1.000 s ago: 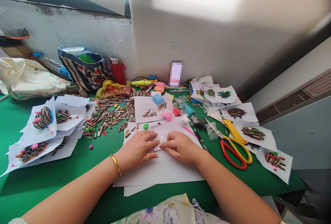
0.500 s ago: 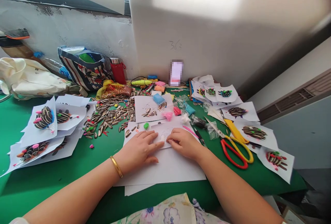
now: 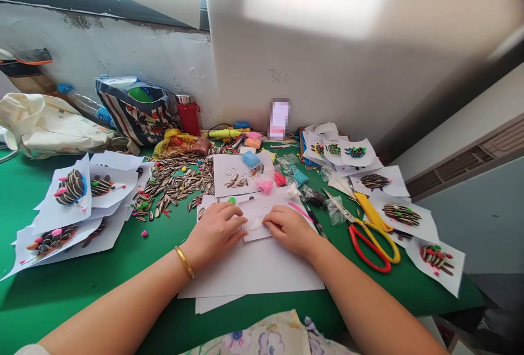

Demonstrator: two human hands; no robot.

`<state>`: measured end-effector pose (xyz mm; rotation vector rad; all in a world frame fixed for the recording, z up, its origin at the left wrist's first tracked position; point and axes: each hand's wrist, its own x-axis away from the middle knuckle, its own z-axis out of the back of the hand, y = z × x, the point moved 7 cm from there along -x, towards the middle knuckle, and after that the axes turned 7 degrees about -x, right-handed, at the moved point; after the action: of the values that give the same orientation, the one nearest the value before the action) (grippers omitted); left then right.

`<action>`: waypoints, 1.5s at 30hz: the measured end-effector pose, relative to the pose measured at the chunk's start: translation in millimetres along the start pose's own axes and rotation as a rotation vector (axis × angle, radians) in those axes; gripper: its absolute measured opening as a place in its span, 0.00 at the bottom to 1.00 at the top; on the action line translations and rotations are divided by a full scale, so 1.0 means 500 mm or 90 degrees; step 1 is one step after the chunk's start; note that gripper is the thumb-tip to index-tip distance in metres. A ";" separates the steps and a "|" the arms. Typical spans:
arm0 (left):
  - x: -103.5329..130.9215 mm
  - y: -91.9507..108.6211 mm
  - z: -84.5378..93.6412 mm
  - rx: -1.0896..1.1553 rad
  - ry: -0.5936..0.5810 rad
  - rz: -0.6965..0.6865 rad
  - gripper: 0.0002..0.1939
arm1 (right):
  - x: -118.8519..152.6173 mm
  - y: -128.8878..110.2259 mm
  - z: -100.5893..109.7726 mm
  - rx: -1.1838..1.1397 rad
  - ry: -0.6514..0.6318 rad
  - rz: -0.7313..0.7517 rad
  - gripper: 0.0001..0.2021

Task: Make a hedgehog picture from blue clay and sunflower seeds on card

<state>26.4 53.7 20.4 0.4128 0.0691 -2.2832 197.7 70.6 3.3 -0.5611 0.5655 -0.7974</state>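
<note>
My left hand (image 3: 219, 229) rests on the left part of the white paper, palm down, fingers loosely bent and a little apart. Just beyond its knuckles shows a lump of green clay (image 3: 231, 200). My right hand (image 3: 291, 229) has its fingers curled and pressed together at the right side of a small sheet with a dotted drawing (image 3: 262, 214). Whatever those fingertips hold, if anything, is hidden. White clay (image 3: 256, 224) lies on the drawing between the hands. Under everything are larger white sheets (image 3: 262, 273).
Sunflower seeds (image 3: 180, 180) are heaped back left. Seed-and-clay pictures (image 3: 71, 194) lie at left, more (image 3: 403, 213) at right. Scissors (image 3: 372, 243), a yellow utility knife (image 3: 371, 212), a pen (image 3: 316, 219) and bagged clay (image 3: 314, 196) sit right of the paper. A phone (image 3: 280, 119) leans against the wall.
My left hand has drawn back to the left, its fingers now more bent, uncovering more of the drawing and the white clay. My right hand has barely shifted.
</note>
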 end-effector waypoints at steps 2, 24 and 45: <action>-0.002 -0.028 0.004 -0.033 0.024 0.078 0.13 | 0.000 -0.001 -0.001 0.001 -0.004 -0.002 0.08; -0.022 -0.057 -0.019 -0.061 0.032 0.142 0.12 | 0.021 0.013 -0.002 0.150 -0.035 -0.059 0.28; -0.031 -0.048 -0.033 -0.212 -0.022 0.181 0.09 | 0.026 0.002 -0.011 0.168 -0.073 -0.103 0.27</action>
<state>23.3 83.9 7.9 0.1934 0.3467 -1.9520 201.9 59.6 -4.5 -0.4085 0.3051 -0.9702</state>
